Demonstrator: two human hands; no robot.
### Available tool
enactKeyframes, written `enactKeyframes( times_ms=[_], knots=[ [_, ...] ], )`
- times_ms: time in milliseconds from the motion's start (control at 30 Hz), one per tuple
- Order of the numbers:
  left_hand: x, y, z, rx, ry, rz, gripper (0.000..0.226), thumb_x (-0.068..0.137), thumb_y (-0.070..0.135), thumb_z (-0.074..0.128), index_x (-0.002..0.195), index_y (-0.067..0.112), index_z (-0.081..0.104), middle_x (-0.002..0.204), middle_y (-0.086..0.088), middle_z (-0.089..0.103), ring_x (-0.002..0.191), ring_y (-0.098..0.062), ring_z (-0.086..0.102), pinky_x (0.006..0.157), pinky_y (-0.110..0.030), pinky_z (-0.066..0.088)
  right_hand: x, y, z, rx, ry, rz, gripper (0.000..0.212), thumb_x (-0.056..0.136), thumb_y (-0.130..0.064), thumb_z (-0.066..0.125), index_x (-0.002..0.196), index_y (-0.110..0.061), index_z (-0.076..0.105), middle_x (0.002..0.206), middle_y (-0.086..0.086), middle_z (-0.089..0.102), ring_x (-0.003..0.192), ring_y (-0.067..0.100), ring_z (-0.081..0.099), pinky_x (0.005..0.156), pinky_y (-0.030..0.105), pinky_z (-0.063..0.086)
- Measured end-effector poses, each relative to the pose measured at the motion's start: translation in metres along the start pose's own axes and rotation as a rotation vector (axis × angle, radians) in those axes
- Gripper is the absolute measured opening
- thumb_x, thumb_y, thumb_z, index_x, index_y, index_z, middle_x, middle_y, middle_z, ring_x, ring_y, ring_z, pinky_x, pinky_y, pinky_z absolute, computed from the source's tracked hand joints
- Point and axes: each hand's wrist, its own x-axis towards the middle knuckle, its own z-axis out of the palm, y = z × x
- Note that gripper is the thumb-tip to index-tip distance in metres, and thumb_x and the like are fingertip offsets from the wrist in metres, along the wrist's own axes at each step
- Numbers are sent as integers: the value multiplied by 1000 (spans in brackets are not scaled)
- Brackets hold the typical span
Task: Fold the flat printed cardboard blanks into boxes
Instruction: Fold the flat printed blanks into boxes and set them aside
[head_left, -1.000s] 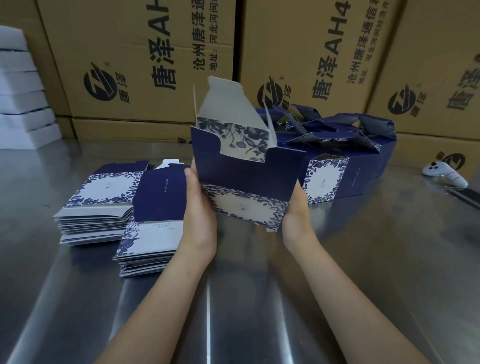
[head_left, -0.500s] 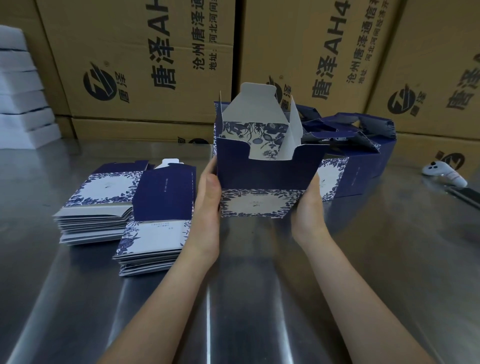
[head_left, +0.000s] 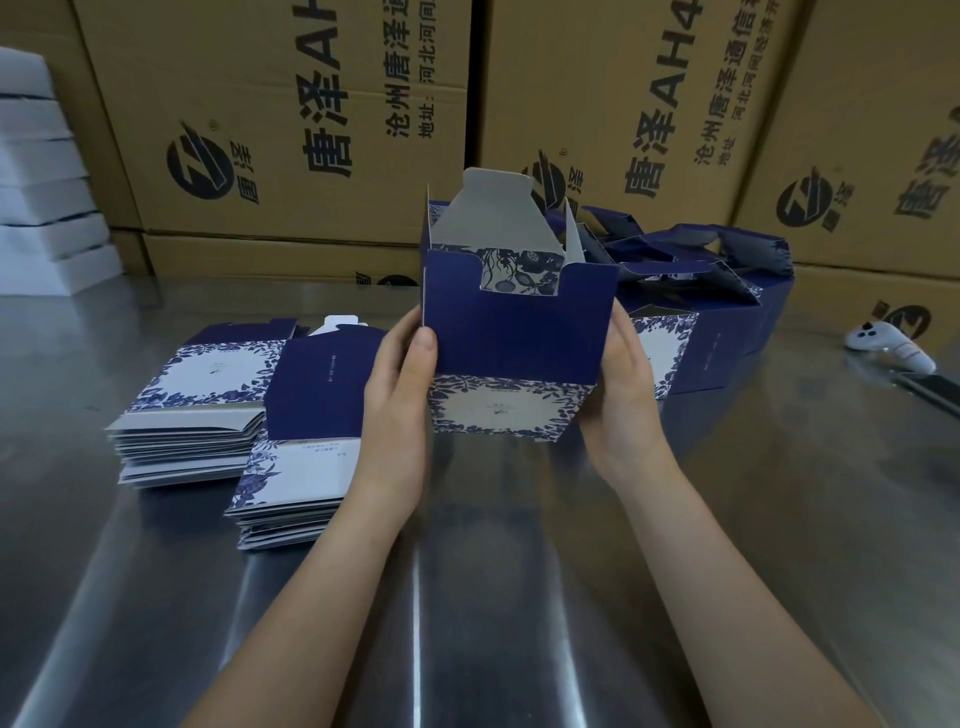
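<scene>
Steel table (head_left: 727, 519), cartons (head_left: 291, 130) behind: one box (head_left: 514, 332) held upright at centre, low over the surface, its body squared and its top flaps standing open, so by my reading closing remains. The left hand (head_left: 400, 384) grips its left edge, thumb on the navy front and fingers behind; the right hand (head_left: 623, 389) clasps the right edge, fingers curled round the back. Beyond it to the right sit several folded boxes (head_left: 701, 291), while two stacks of blanks (head_left: 197, 415) lie to the left, apparently most of the job.
</scene>
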Motion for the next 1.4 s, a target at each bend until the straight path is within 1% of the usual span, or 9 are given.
enactKeyframes(
  times_ms=[200,433,633,733,900,1033,1133,1233,1400],
  knots=[
    [-1,7,1,52,84,25,44,91,36,50,131,16,56,125,1,66,118,-16,61,105,-44,47,-1,-1,-2,50,44,-27,45,84,-33,68,128,-25,60,125,4,66,112,20,65,79,26,55],
    [-2,9,-5,203,56,173,49,92,33,51,138,44,38,137,7,54,120,-5,57,96,-27,50,-2,-4,-4,-29,107,-64,28,88,-25,66,116,-29,67,118,1,70,113,25,64,82,31,57],
    [-1,15,-13,507,-65,319,66,90,41,43,139,70,10,148,22,37,89,-24,67,83,-56,54,-3,-13,-7,-95,138,-68,31,94,-11,61,125,-15,59,115,6,71,112,30,64,90,44,56],
    [0,18,-15,591,-103,332,69,91,30,41,141,68,10,147,33,30,99,-16,66,81,-53,55,-5,-15,-7,-143,127,-97,31,95,-9,59,126,-11,57,114,8,71,110,28,66,86,40,58],
    [0,20,-16,718,-104,333,66,88,30,37,135,72,18,156,14,27,90,1,61,83,-44,52,-7,-14,-7,-170,75,-158,21,97,-5,54,113,-18,50,108,9,73,104,28,68,79,33,58],
    [1,17,-18,675,-93,325,58,88,33,42,134,65,25,145,11,45,84,-9,65,74,-41,52,-7,-12,-8,-263,42,-250,20,98,-4,49,104,-22,43,99,1,72,102,24,66,81,35,56],
    [2,14,-19,598,-61,316,51,86,39,48,131,53,26,128,36,47,78,-18,68,70,-49,55,-7,-10,-7,-376,63,-359,21,95,-5,46,102,-25,42,101,-12,65,107,17,62,86,40,51],
    [2,12,-18,539,-13,310,49,82,45,53,124,49,27,125,34,50,76,-15,71,65,-36,56,-7,-7,-7,-492,89,-462,27,95,-3,43,101,-29,42,95,-25,56,82,16,57,70,39,47],
    [2,10,-15,502,28,296,48,82,39,59,112,56,27,116,32,50,86,-19,72,70,-41,60,-8,-3,-6,-656,167,-584,24,95,4,44,99,-19,52,83,-10,53,62,20,43,57,35,37]
  ],
)
